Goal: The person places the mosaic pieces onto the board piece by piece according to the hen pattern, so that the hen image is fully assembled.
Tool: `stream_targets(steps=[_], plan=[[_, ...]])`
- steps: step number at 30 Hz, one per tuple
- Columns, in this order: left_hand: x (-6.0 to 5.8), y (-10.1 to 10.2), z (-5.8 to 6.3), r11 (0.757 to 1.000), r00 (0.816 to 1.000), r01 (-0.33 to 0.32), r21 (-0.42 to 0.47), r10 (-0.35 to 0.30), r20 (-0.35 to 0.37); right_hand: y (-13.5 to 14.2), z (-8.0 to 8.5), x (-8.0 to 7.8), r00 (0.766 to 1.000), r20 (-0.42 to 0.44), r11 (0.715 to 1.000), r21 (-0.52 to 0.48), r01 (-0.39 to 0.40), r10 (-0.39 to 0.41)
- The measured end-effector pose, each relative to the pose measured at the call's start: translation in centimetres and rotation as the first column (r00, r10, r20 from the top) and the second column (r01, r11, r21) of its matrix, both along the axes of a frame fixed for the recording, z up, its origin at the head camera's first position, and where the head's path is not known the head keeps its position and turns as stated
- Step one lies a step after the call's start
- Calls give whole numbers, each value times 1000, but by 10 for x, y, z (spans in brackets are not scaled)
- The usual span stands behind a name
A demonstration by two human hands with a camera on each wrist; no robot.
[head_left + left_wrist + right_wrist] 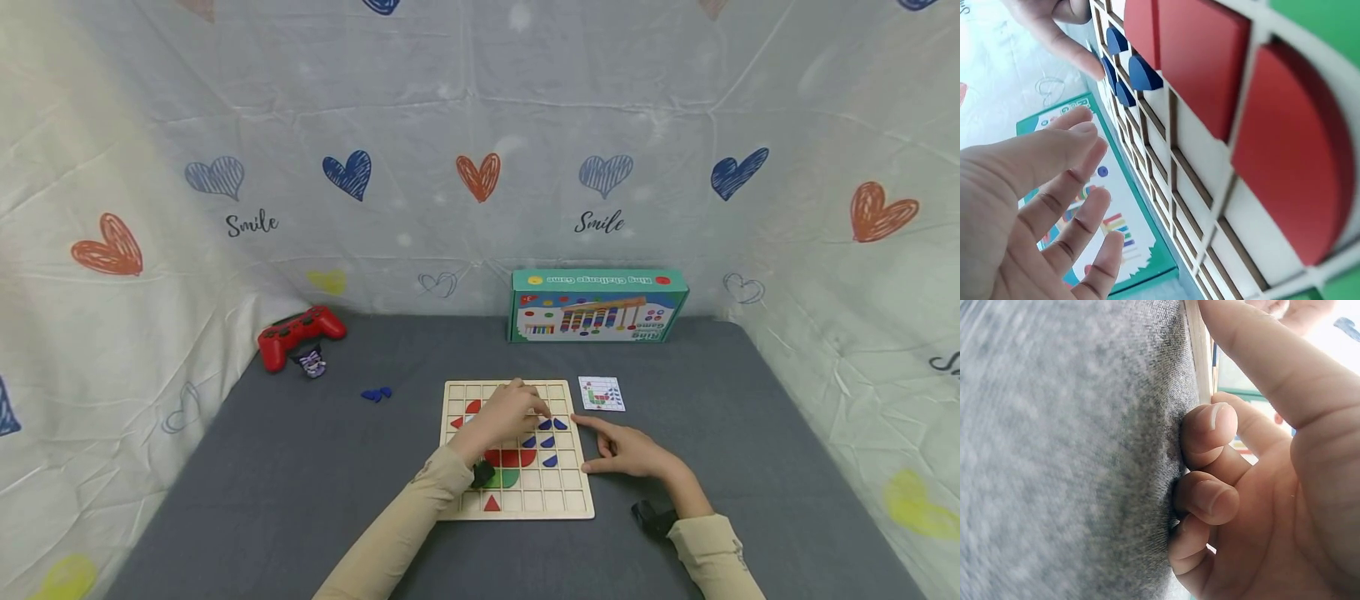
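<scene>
My left hand is over a wooden grid board, fingertips beside several blue, partly rounded pieces. In the left wrist view, the fingers are loosely bent, the thumb tip overlaps the index finger, and no piece shows between them. Along the board's right edge, my right hand touches it with a straight index finger and the thumb; its other fingers curl on the cloth. Red blocks, a green rounded piece and a red triangle lie in the grid; my left forearm hides part of it.
A small pattern card lies beyond the right hand. Several loose blue pieces are left of the board. Farther back are a red game controller, a small figure charm and a green game box.
</scene>
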State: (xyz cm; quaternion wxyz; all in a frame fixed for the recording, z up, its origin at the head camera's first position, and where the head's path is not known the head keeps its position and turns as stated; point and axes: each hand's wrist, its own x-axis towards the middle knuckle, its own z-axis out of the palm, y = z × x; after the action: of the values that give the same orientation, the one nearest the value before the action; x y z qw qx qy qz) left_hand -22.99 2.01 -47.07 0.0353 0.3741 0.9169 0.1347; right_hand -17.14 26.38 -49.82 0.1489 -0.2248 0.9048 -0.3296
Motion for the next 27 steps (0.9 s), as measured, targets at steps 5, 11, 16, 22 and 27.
stream_targets(steps=[5,11,16,22,27], plan=[[3,-10,-1,999,1000,-26,44,25,19,0,-1,0,1000,-6,1000,2,0,0],[6,-23,-3,995,999,-52,83,53,-9,1,-2,0,1000,1,1000,19,14,-14],[8,-40,-4,990,997,-71,119,75,-30,1,-2,0,1000,0,1000,19,13,-13],[7,-64,-8,979,994,-98,180,105,-29,1,-1,0,1000,-14,1000,-1,5,-5],[5,-84,-11,974,990,-120,193,132,-50,0,0,0,1000,-3,1000,-1,7,-7]])
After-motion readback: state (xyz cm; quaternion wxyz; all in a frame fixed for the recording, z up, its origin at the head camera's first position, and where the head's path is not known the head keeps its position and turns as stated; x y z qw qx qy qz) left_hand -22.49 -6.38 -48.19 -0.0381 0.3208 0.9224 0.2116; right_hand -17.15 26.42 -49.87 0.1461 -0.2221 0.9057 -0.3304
